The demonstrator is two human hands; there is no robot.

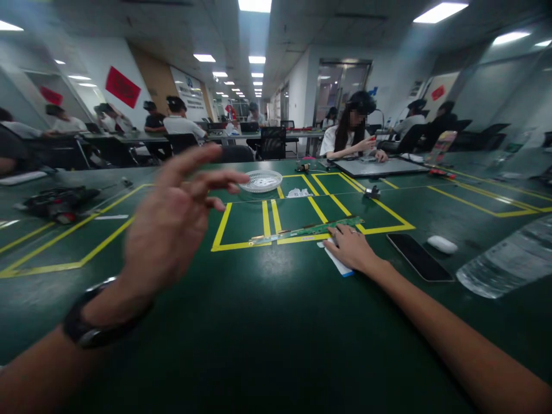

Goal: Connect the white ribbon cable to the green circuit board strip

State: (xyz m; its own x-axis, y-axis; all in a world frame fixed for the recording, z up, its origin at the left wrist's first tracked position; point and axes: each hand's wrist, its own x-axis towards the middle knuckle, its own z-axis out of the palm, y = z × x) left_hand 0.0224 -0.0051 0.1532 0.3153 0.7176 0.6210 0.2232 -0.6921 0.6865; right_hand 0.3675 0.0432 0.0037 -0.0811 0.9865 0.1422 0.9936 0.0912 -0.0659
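My left hand [166, 221], with a dark watch at the wrist, is raised above the green table. Its fingers are spread and somewhat blurred, and nothing is in them. My right hand [351, 247] lies palm down, fingers stretched out, at the right part of a long, narrow green strip like a circuit board [304, 230]. The fingertips appear to touch the strip's near edge. Partly under that hand is a white paper or packet with a blue edge [341, 264]. The strip lies slanted along yellow tape lines, its left end paler and shiny.
A white slotted plate [261, 181] stands further back. To the right are a black phone [419, 257], a white rounded case [442, 245] and a large clear bottle [509, 259]. A dark power tool [60, 204] lies left. Across the table sits a person [351, 129] at work.
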